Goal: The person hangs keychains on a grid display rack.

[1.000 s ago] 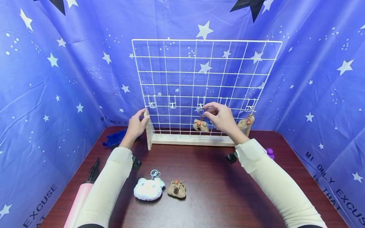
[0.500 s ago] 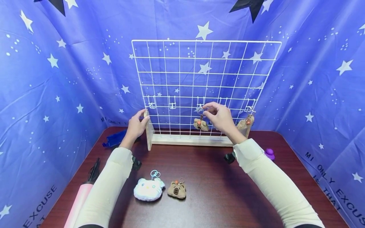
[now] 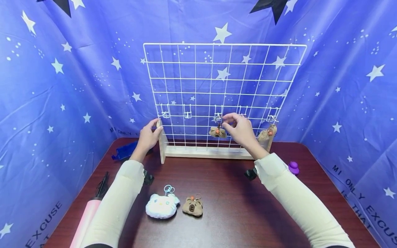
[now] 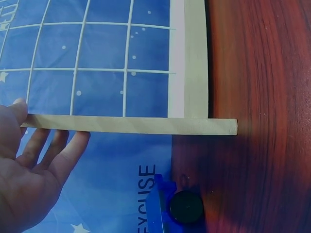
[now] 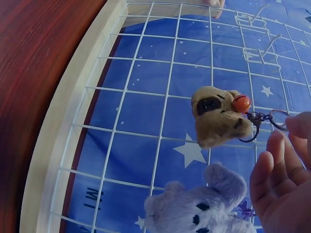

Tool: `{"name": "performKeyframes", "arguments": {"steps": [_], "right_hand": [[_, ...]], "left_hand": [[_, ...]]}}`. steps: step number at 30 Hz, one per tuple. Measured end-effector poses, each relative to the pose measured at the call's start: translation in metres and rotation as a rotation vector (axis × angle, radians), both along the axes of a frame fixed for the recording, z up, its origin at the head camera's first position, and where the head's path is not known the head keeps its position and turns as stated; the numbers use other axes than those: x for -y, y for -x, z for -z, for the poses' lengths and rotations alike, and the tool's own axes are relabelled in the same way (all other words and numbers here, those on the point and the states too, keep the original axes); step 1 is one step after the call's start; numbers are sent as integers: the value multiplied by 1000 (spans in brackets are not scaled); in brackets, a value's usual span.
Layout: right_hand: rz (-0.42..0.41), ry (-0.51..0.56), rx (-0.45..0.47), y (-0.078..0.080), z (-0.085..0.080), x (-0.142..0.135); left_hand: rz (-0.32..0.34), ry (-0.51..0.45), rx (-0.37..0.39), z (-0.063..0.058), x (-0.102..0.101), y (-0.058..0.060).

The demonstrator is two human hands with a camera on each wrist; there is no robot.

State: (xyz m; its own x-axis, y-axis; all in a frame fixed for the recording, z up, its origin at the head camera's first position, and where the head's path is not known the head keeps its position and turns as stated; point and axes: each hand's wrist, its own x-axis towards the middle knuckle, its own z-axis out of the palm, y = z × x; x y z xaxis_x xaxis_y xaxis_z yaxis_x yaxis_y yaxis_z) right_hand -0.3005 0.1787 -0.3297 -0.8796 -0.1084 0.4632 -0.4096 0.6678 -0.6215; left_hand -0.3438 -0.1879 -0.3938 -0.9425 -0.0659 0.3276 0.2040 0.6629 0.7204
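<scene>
My right hand (image 3: 240, 129) pinches the metal ring of a brown capybara plush keychain (image 3: 218, 132), close in front of a white wire hook (image 3: 218, 115). An orange ball sits on the plush's head in the right wrist view. My left hand (image 4: 36, 170) holds the wooden side post (image 4: 131, 124) of the white wire grid rack (image 3: 195, 79), thumb on one face and fingers on the other. Below the held keychain in the right wrist view is a pale lilac plush (image 5: 194, 208), mostly hidden by my right hand in the head view.
A white cat-face plush keychain (image 3: 161, 206) and another capybara keychain (image 3: 192, 206) lie on the dark red table (image 3: 229, 193). One more brown plush (image 3: 267, 134) hangs at the rack's right end. Around stand a blue bottle (image 3: 125, 151), a purple object (image 3: 293, 168) and a pink cylinder (image 3: 85, 220).
The held capybara keychain has risen a little and tilted, so its face shows less. My right hand has shifted slightly right and down. My left hand stays on the post.
</scene>
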Motion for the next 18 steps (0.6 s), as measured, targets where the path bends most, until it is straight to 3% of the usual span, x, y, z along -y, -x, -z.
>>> {"name": "performKeyframes", "arguments": {"steps": [10, 15, 18], "right_hand": [[-89, -82, 24, -17, 1, -22], [-80, -102, 47, -28, 4, -53], [-59, -126, 52, -34, 6, -77]], "left_hand": [[37, -67, 51, -5, 2, -2], [13, -106, 80, -9, 8, -15], [-19, -63, 59, -11, 16, -28]]}}
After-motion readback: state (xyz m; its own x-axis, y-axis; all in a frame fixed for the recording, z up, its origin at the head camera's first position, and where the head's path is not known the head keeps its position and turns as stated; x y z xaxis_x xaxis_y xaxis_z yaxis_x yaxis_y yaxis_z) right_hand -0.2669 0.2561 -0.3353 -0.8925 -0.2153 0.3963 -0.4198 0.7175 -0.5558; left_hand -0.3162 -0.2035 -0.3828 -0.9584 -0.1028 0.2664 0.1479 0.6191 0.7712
